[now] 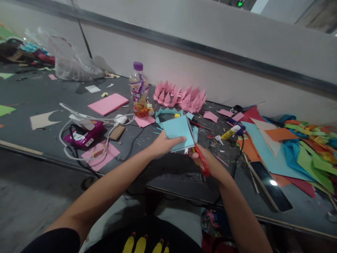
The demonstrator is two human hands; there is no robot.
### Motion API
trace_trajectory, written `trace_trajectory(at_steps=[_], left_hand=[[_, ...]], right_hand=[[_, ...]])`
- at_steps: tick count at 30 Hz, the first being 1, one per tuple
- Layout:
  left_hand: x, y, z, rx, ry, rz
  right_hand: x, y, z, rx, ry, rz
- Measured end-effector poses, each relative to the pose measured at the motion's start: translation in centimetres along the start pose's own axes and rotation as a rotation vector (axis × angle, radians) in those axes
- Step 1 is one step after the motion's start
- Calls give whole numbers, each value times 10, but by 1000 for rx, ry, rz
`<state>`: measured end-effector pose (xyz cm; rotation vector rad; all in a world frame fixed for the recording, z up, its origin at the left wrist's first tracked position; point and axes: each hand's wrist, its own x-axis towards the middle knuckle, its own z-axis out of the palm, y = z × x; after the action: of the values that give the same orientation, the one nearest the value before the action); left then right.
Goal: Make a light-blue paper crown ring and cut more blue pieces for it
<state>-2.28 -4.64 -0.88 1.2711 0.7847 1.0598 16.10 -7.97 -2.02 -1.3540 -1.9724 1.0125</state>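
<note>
In the middle of the head view, my left hand (164, 143) grips a light blue sheet of paper (177, 131), with the thumb lying on top of it. A pair of red-handled scissors (202, 162) is in my right hand (206, 158), its blades at the right edge of the blue paper. Whether the blades are parted is hard to see. Just behind the sheet lies a light blue zigzag-edged paper ring (160, 115). Pink spiky paper crowns (181, 96) stand farther back, near the wall.
A drink bottle (139, 91) stands behind my left hand. To the left are a purple power socket (85, 135) with white cables and pink paper (108, 103). On the right lie a glue stick (230, 132), a phone (271, 186) and piled coloured paper (273, 149). A plastic bag (71, 59) rests far left.
</note>
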Motion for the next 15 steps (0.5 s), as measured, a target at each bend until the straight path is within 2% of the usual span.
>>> trace_trajectory(at_steps=[15], left_hand=[[-2, 4, 2, -8, 22, -47]], right_hand=[[1, 1, -1, 0, -19, 34]])
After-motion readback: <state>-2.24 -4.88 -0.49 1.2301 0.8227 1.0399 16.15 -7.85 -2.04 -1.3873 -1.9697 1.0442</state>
